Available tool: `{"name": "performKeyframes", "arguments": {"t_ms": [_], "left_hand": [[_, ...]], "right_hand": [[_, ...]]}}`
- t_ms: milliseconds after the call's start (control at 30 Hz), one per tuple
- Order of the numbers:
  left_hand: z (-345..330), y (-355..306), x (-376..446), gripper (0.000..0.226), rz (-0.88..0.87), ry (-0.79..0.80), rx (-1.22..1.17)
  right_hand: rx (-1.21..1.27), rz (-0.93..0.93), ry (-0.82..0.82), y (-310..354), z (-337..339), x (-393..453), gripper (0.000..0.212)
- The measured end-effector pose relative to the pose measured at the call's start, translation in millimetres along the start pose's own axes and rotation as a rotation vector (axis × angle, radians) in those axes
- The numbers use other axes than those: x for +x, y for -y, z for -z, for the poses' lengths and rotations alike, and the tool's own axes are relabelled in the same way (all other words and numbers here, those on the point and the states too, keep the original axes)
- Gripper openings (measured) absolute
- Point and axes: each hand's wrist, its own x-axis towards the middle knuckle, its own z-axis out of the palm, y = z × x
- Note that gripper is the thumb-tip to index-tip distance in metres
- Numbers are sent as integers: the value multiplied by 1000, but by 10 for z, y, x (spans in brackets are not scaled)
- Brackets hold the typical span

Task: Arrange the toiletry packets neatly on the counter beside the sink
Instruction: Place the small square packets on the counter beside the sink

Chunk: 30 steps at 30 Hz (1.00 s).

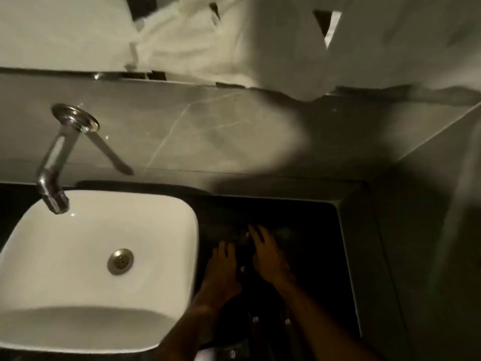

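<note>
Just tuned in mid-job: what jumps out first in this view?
The bright white sink fills the lower left, with a chrome tap reaching over it from the grey wall. To its right, the left hand and right hand lie spread, palms down, on the dark counter; packets there are too dim to make out.

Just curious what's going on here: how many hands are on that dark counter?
2. The left hand lies flat nearest the white sink; the right hand lies just beside it, further from the sink.
</note>
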Motion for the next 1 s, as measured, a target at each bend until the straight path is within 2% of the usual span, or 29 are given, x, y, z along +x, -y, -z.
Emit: {"name": "performKeyframes", "arguments": {"t_ms": [100, 200, 300, 567, 767, 1000], "left_hand": [[-150, 75, 67, 88, 2, 64, 68], [-275, 116, 104, 96, -1, 88, 144], [-314, 119, 130, 85, -31, 27, 164], [-268, 138, 51, 65, 17, -34, -50], [-208, 175, -28, 63, 10, -85, -117], [-159, 163, -54, 66, -12, -90, -108]], "right_hand": [[-42, -7, 11, -19, 12, 221, 86], [-44, -39, 0, -18, -6, 297, 71], [-23, -74, -28, -79, -42, 187, 67], [71, -161, -18, -352, -281, -402, 77], [57, -214, -80, -177, -290, -345, 85], [-72, -162, -177, -178, -313, -356, 65]]}}
